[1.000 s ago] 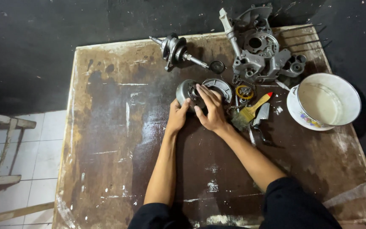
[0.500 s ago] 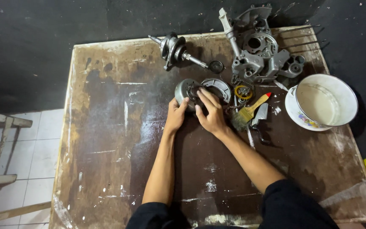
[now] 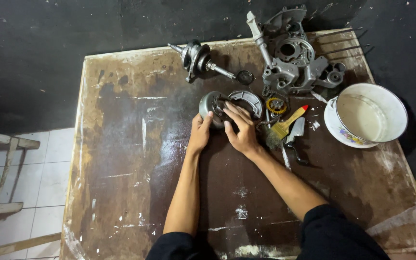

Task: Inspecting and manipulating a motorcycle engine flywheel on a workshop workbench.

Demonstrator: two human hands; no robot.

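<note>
Both hands are on a round grey metal part (image 3: 213, 107) near the middle of the brown counter (image 3: 121, 159). The left hand (image 3: 200, 134) cups its near side, fingers closed on it. The right hand (image 3: 240, 130) lies over it, fingers bent and pressing. Just right of the part lie a yellow gear (image 3: 276, 105) and a brush (image 3: 287, 124). Farther right sits a white bowl (image 3: 370, 114). Behind the part lies a crankshaft (image 3: 199, 58).

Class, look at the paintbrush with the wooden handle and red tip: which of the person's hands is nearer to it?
Right. The right hand lies just beside the paintbrush, on its left; the left hand is farther off, beyond the right hand.
</note>
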